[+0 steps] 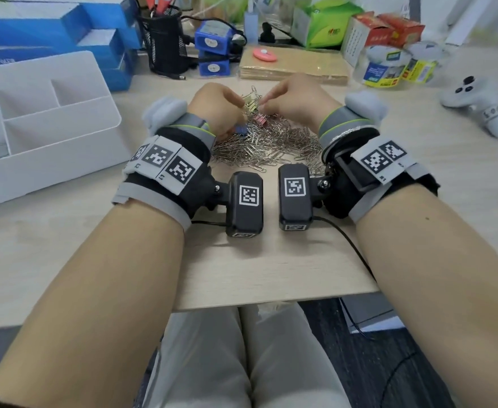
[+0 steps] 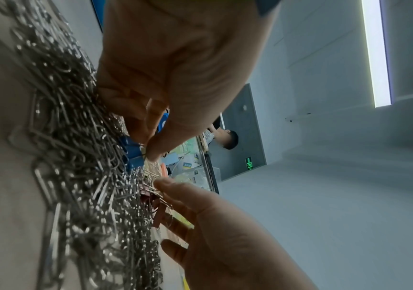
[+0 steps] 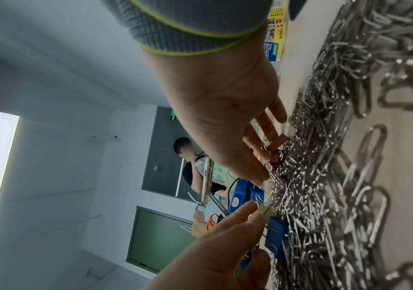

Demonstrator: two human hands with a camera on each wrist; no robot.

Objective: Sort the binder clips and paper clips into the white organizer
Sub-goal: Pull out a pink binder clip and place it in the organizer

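On the wooden desk (image 1: 271, 275) amid the paper clips (image 1: 271, 148), I am pinching a blue binder clip (image 2: 132, 151) by its wire handle with my left hand (image 1: 215, 108), while my right hand (image 1: 298, 98) is seemingly nipping the light, stiff pink binder clip (image 1: 260, 118).

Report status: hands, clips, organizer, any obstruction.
Left hand pinches blue binder clip; right hand fingers at pink binder clip, grip unclear. Paper clips heaped on desk. Organizer at left, visible compartments bare. Nothing blocking.

The organizer (image 1: 47, 119) at 9 o'clock runs off the picture's left edge. Left hand (image 1: 217, 108) hides most of the blue clip (image 1: 240, 130); the right fingers' (image 1: 267, 97) grip is unclear.
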